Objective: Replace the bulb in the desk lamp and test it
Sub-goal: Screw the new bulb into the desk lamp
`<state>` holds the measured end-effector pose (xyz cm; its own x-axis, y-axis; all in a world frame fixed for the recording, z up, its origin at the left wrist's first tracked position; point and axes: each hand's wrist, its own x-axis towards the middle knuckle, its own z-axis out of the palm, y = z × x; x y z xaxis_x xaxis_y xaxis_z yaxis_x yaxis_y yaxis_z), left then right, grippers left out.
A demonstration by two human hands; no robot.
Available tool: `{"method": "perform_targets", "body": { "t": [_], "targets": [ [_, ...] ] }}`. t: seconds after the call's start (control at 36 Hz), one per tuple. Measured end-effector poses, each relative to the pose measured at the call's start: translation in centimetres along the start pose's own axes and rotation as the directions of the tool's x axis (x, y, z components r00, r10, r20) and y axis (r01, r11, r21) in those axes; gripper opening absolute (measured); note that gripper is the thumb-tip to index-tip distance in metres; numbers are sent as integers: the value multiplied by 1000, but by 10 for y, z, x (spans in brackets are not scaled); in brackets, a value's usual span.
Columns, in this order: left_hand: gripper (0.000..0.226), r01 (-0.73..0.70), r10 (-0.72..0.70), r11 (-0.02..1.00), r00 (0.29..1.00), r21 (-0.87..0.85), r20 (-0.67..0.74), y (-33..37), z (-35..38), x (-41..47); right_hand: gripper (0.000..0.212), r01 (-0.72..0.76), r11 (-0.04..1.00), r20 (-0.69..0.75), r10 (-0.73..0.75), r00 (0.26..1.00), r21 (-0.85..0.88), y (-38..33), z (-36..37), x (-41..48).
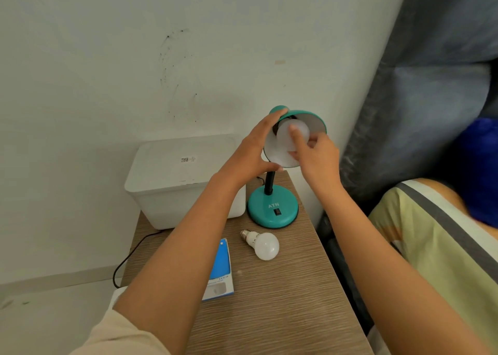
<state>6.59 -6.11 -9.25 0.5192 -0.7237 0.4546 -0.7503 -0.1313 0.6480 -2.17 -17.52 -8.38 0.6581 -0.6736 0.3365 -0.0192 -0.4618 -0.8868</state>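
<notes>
Both forearms reach up: left hand [249, 152] steadies shade [310, 117], right hand [316, 152] pinches bulb [292, 136]

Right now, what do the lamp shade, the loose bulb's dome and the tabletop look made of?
Lamp shade: likely painted metal, glossy teal outside, matte white inside.
Loose bulb: frosted white dome, probably plastic or glass, can't tell which; shiny metal screw base.
Tabletop: wood-grain finish, likely laminate; the streaks look even and printed.
</notes>
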Motion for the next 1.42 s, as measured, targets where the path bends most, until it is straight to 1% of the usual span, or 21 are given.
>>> {"method": "perform_targets", "body": {
  "t": [0.06,0.14,0.22,0.25,0.33,0.36,0.44,0.47,0.53,0.58,0.61,0.67,0.72,0.78,0.92,0.97,1.08,1.14,1.19,1.33,1.42],
  "targets": [
    [105,-3,3,1000,1000,12,6,0,-1,0,48,-23,999,12,23,1000,28,0,-1,1],
    [105,3,-3,1000,1000,12,11,0,0,0,57,63,998,-19,-64,998,-29,0,1,-3],
    [104,-6,6,1000,1000,9,9,1,0,0,52,-52,998,35,51,998,33,2,2,-2],
    [104,-7,7,1000,1000,8,11,1,0,0,51,-55,998,35,53,998,42,2,3,-4],
    [105,6,-6,1000,1000,-1,10,0,0,-1,53,80,997,-22,-80,997,-14,2,5,-8],
    [106,11,-11,1000,1000,-4,6,0,0,-1,53,82,997,-27,-83,996,-13,2,4,-8],
    [107,17,-17,1000,1000,-6,0,2,-1,-1,50,-16,999,-5,17,1000,48,2,1,-2],
    [106,17,-17,1000,1000,-4,5,3,-1,-1,50,-14,999,-8,15,1000,40,2,1,-2],
    [106,15,-15,1000,1000,-2,12,3,0,0,55,92,995,-42,-93,995,-28,-1,1,-7],
    [106,14,-14,1000,1000,-7,11,2,0,0,60,223,964,-23,-229,973,-146,-1,1,-9],
    [106,14,-14,1000,1000,-7,10,1,0,0,59,254,949,-11,-260,966,-186,-1,1,-8],
    [107,13,-13,1000,1000,-5,10,-1,-1,0,53,229,957,-34,-238,971,-179,-4,-1,-5],
    [108,20,-20,1000,1000,-7,6,-1,-1,0,51,158,983,-69,-164,984,-90,-9,-2,-3],
    [109,23,-23,1000,1000,-11,4,-1,-2,0,53,142,988,-71,-147,987,-66,-11,-1,-1],
    [106,-7,7,1000,1000,-3,13,1,-1,0,57,303,914,43,-302,952,-270,-4,-3,-1],
    [106,2,-2,1000,1000,-2,11,2,1,0,57,301,917,53,-298,953,-261,-4,-4,-1],
    [107,10,-10,1000,1000,-4,9,1,0,-1,58,206,969,-1,-208,978,-134,-10,-4,-2],
    [107,5,-5,1000,1000,2,13,1,-1,-1,58,185,974,9,-186,983,-132,-12,-3,0],
    [107,1,-1,1000,1000,9,15,2,-1,-1,58,212,961,44,-208,977,-180,-11,-4,1],
    [106,12,-12,1000,1000,1,19,3,0,-2,56,360,883,124,-339,933,-299,-4,-6,-1],
    [106,15,-15,1000,1000,0,20,3,0,-2,55,380,867,133,-356,925,-322,-3,-5,0]
  ]
}}
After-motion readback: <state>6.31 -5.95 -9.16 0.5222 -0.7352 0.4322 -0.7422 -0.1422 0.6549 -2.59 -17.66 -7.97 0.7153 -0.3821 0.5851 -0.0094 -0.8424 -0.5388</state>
